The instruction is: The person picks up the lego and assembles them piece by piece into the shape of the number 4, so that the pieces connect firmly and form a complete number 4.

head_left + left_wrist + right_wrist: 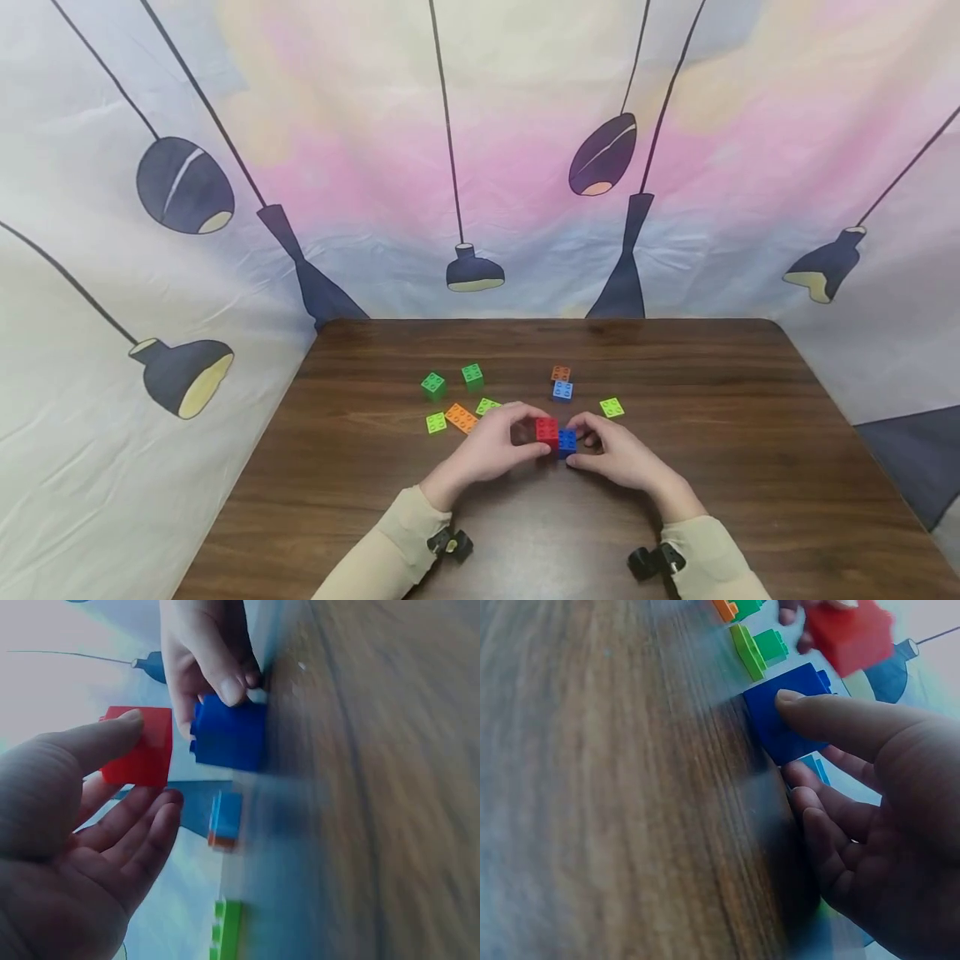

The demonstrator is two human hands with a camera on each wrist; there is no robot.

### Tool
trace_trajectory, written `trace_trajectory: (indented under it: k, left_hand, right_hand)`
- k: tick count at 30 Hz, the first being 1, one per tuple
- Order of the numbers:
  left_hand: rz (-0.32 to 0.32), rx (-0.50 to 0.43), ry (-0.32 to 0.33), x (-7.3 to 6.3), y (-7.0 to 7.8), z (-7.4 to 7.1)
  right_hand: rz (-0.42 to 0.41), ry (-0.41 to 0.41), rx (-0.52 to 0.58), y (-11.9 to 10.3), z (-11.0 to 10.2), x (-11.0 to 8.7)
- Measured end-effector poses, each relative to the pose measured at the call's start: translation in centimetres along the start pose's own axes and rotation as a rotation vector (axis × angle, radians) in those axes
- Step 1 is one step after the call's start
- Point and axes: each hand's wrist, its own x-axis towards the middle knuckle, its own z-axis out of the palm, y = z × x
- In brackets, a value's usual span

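Note:
In the head view my left hand (491, 443) pinches a red building block (547, 428) between thumb and fingers. Close at its right side is a dark blue building block (567, 444), held by my right hand (621, 455). The left wrist view shows the red block (155, 754) higher off the table than the blue block (234, 739), its lower face near the blue one's studs. My right thumb lies across a side of the blue block (769, 724) in the right wrist view, which sits down at the tabletop.
Behind the hands, a light blue block (562, 391) stands beside an orange-brown one (561, 372). Two green blocks (433, 385) lie farther left. Nearer are an orange block (461, 417) and lime blocks (436, 423); another lime piece (612, 407) lies right, all on the wooden table (712, 375).

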Motion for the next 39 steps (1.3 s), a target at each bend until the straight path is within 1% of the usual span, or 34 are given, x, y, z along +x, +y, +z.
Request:
trace_trajectory:
  k: [3,7,9,14,16,21,27,29,36,39]
  left_hand:
    - [0.005,-0.030,0.031,0.6,0.7,0.5]
    - [-0.003,-0.035,0.054,1.1,1.2,1.1]
    - [0.004,-0.033,0.059,1.5,1.2,1.5]
    - [0.031,-0.006,0.077,1.8,0.9,2.0]
    - [0.030,0.008,0.079,1.7,0.8,2.3]
    - [0.006,0.017,0.070,1.5,0.8,2.6]
    - [-0.003,0.014,0.050,1.4,0.8,2.7]
    - [0.002,0.022,0.041,1.3,0.7,2.7]
    - [0.059,0.057,0.027,1.5,0.7,2.7]
    - [0.060,0.062,0.021,1.7,0.9,2.7]
  right_hand:
    - [0.009,-0.003,0.003,0.3,0.2,0.1]
    - [0.034,-0.001,0.001,0.5,0.5,0.3]
    - [0.040,0.007,0.001,0.5,0.3,0.3]
    - [0.057,0.021,0.010,0.2,0.2,0.5]
    - [0.069,0.022,0.006,0.1,0.2,0.4]
    - [0.075,0.014,0.018,-0.1,0.3,0.2]
    - [0.062,0.015,0.023,0.1,0.2,0.0]
    - [0.060,0.012,0.021,0.2,0.2,0.0]
    - [0.057,0.017,0.019,0.4,0.4,0.1]
    - [0.056,0.024,0.022,0.5,0.3,0.1]
